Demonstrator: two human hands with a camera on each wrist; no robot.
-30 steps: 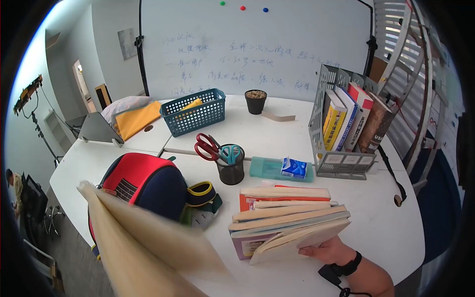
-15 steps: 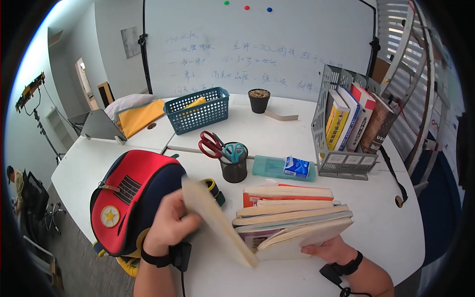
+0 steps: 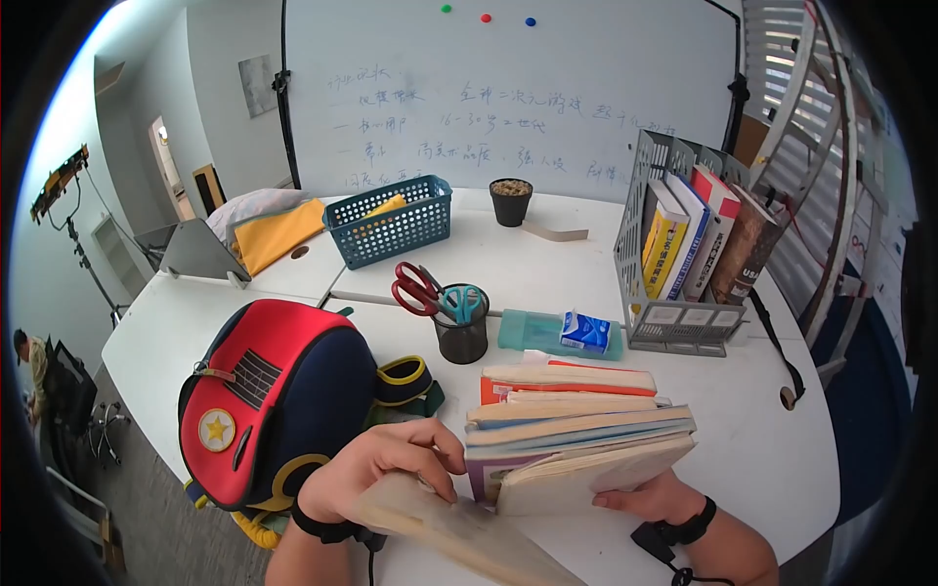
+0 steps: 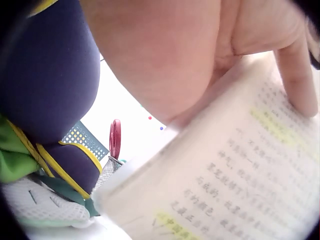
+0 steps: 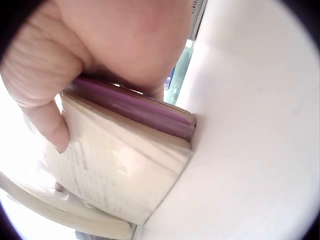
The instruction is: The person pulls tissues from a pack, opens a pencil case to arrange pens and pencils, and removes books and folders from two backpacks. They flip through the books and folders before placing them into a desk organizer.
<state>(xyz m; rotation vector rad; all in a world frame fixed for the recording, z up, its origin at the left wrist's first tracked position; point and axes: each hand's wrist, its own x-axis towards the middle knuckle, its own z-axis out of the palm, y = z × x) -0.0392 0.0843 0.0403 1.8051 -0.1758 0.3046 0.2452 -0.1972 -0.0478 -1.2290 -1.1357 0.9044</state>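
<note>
"Loose book (image 3: pixel 459 537)?"

"Tilted over the bench (image 3: pixel 606 557), before the book row (image 3: pixel 586 430); left hand's (image 3: pixel 366 474) grip pinches it."

"Change?"

"Lowered from upright. Judged still separate from the row, whose near end the right hand (image 3: pixel 664 496) holds."

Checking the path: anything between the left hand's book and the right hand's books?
Nothing visible stands between the book in the left hand and the books in the right hand, except the left fingers. The backpack lies left.
</note>
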